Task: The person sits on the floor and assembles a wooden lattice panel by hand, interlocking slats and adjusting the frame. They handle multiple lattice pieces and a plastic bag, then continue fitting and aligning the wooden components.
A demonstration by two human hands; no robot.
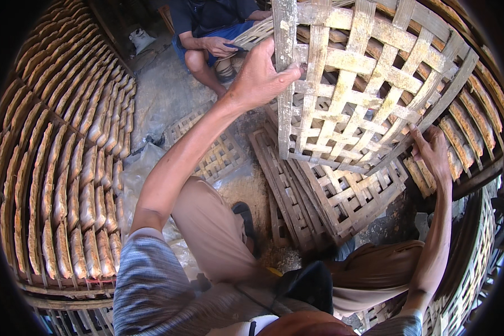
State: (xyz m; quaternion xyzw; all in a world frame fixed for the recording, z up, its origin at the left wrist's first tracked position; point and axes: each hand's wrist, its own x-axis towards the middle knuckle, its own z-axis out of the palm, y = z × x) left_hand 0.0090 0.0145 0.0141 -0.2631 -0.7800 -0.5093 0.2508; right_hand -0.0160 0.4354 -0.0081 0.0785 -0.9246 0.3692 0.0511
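Note:
Both my hands grip a woven bamboo tray (350, 61) with a wooden frame, raised and tilted at the upper right. My left hand (266, 78) closes around its left frame bar, thumb across the front. At the lower right edge, my right hand (433, 150) pinches the frame between thumb and fingers. Pale, stained strips cross in an open lattice, and gaps show through it. Below the held tray, a stack of similar trays (297, 196) leans at a slant on the floor between my legs; the held tray hides part of it.
Racks of slabs (67, 213) with white middles and brown edges fill the left; similar slabs (465, 120) stand at right. Another lattice tray (207, 145) and clear plastic sheeting (143, 173) lie on the floor. A seated person's hand (218, 46) is at the top, beside woven bamboo.

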